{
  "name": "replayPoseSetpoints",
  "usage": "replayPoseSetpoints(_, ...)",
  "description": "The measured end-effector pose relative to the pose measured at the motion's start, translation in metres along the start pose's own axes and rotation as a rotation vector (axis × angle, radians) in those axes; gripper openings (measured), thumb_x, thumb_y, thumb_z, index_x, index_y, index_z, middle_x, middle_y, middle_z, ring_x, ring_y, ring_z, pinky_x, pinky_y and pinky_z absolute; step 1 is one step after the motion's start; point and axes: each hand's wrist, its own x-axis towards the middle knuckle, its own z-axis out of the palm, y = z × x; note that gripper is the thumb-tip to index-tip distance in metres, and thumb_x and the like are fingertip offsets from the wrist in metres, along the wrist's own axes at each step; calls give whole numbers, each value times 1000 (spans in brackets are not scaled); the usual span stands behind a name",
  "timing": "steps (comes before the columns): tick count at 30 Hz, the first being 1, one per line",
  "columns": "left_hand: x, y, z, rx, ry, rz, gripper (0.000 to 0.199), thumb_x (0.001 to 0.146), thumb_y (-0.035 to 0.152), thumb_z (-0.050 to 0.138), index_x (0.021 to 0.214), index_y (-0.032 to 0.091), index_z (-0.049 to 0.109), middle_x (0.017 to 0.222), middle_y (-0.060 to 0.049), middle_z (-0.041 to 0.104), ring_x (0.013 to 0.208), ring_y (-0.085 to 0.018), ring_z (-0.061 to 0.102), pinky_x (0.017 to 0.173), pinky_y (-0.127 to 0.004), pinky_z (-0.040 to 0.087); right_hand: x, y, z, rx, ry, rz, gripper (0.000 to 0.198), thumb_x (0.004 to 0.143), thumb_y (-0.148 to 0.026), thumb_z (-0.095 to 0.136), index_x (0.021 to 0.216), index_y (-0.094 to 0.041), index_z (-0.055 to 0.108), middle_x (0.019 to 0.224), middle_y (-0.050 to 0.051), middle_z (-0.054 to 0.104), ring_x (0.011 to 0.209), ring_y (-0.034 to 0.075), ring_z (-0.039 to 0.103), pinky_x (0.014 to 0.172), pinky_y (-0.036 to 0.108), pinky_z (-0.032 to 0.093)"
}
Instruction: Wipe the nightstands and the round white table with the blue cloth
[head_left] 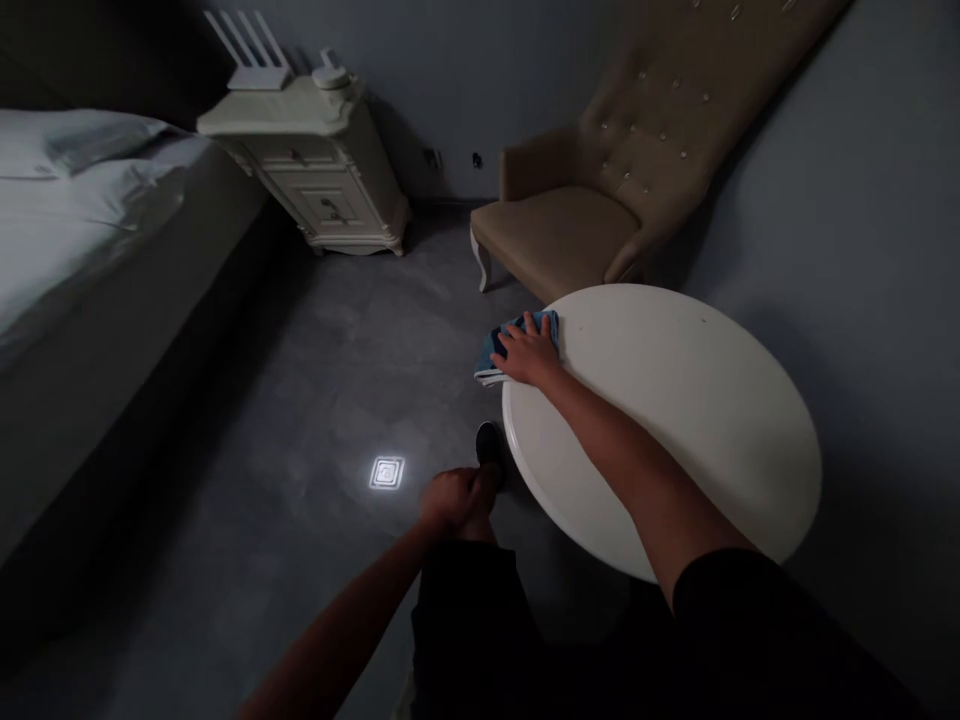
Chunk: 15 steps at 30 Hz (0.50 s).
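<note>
My right hand (pixel 529 352) lies flat with spread fingers on a folded blue cloth (pixel 491 355) that has dark patches and a white edge. The cloth rests at the left rim of a round white table (pixel 720 420), and part of it hangs past the rim. My right forearm reaches across the tabletop. Lower down, my left hand (pixel 452 497) is closed, its fingers curled in, close against my bare leg just below the dark shorts. Nothing shows in it.
Behind the table stands a tan tufted armchair (pixel 559 235). A white nightstand (pixel 330 190) carries a router (pixel 259 75) and a small white device (pixel 330 75). A bed (pixel 112 260) fills the left side. A bright square floor drain (pixel 387 472) lies in the grey floor.
</note>
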Motion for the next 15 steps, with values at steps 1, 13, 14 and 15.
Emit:
replayPoseSetpoints(1,1,0,0,-14,4,7,58,120,51,41,121,25,93,125,-13,91,115,-30,84,95,-36,56,10,11,-1,2,12,29,67,117,-59,50,169,-22,69,185,12,55,179,53,23,143,83,6)
replayPoseSetpoints(13,12,-9,-4,-113,-23,8,50,119,46,46,135,30,91,129,-10,91,117,-30,85,99,-36,58,98,144,-23,-4,83,341,68,117,-60,45,142,-13,87,156,25,76,163,51,46,139,83,4)
replayPoseSetpoints(14,13,-9,-4,-104,-30,-1,50,118,45,47,136,29,91,129,-10,91,116,-30,84,99,-37,58,100,159,-27,10,84,376,69,118,-59,43,144,-11,86,157,26,75,163,51,46,138,84,4)
replayPoseSetpoints(15,14,-8,-4,-91,-39,-14,49,118,44,47,135,29,90,128,-11,91,115,-31,84,99,-37,58,100,175,-31,25,79,411,69,119,-58,42,146,-11,84,159,27,73,163,51,45,138,85,3)
